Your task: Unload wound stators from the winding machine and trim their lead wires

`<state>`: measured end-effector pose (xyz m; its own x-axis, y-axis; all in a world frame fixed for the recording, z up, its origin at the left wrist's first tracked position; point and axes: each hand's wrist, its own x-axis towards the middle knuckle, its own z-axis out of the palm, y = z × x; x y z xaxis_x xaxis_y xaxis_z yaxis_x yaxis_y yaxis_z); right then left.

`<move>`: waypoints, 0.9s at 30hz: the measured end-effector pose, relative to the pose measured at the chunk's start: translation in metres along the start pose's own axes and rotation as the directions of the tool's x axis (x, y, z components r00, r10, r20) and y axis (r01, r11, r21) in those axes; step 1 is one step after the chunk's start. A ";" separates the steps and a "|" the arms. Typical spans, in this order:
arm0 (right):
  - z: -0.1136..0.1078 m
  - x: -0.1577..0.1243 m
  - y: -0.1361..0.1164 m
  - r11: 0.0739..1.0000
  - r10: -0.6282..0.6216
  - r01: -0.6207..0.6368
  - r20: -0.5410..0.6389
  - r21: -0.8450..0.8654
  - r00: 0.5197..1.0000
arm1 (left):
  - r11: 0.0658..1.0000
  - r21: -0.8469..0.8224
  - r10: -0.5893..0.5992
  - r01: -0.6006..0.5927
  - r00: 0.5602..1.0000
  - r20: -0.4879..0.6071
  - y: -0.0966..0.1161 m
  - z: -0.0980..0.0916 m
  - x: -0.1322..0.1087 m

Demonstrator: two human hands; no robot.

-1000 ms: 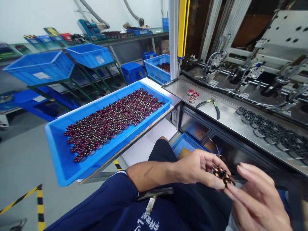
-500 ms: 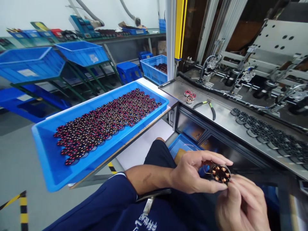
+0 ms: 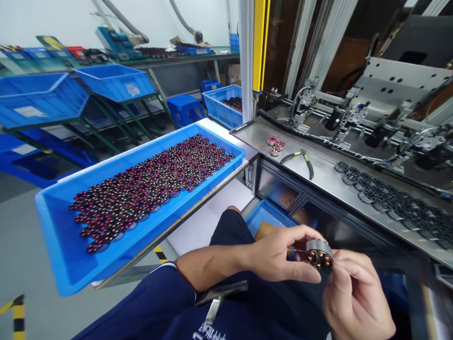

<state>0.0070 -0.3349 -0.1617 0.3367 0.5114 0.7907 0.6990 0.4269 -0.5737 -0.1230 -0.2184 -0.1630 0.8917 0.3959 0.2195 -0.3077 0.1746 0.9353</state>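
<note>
A small ring-shaped motor stator point(image 3: 318, 247) with a grey outer side and copper windings is up between my two hands, tilted so its grey side shows. My left hand point(image 3: 283, 255) curls around its left side, forefinger above and thumb below. Thin wire ends stick out from the stator toward my left palm. At its right edge, my right hand point(image 3: 357, 288) pinches with thumb and fingertips; the exact contact is partly hidden. Beyond my hands, cutters with green-and-black handles point(image 3: 309, 166) lie on the metal bench ledge, near a few red-and-copper stators point(image 3: 272, 140).
To the left, a long blue tray point(image 3: 53, 245) holds many wound stators. Rows of black ring parts point(image 3: 382, 200) line the ledge at right, before a machine point(image 3: 375, 113) with fixtures. A yellow-edged post point(image 3: 260, 47) stands at the bench corner. Blue bins point(image 3: 116, 82) stand behind.
The stator has been turned, so its grey outer side now faces up where its copper-wound face showed before. Both hands stay at it. The camera view has shifted slightly.
</note>
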 end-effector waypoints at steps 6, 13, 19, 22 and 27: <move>-0.013 0.008 -0.003 0.992 -0.033 0.048 0.135 -0.113 0.990 | 0.973 -0.226 -0.015 0.043 0.992 0.124 -0.013 -0.005 -0.002; -0.013 0.010 -0.007 0.985 0.115 -0.110 0.035 -0.135 0.993 | 0.934 -0.355 0.070 -0.044 0.996 0.062 -0.011 0.001 0.000; -0.013 0.010 -0.009 0.979 0.204 -0.204 0.073 -0.006 0.976 | 0.896 -0.418 0.123 -0.149 0.989 -0.087 0.002 0.008 -0.001; -0.018 0.011 -0.010 0.995 0.090 -0.085 0.118 -0.042 0.989 | 0.891 -0.441 0.065 -0.111 0.991 -0.118 -0.001 0.009 -0.002; -0.034 0.015 -0.012 0.971 -0.054 0.108 0.248 -0.212 0.967 | 0.906 -0.392 -0.073 0.159 0.972 0.225 -0.017 0.009 0.003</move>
<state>0.0254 -0.3576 -0.1355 0.1317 0.6564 0.7428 0.8491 0.3120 -0.4262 -0.1114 -0.2286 -0.1760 0.9635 0.1690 0.2075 -0.2673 0.5746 0.7735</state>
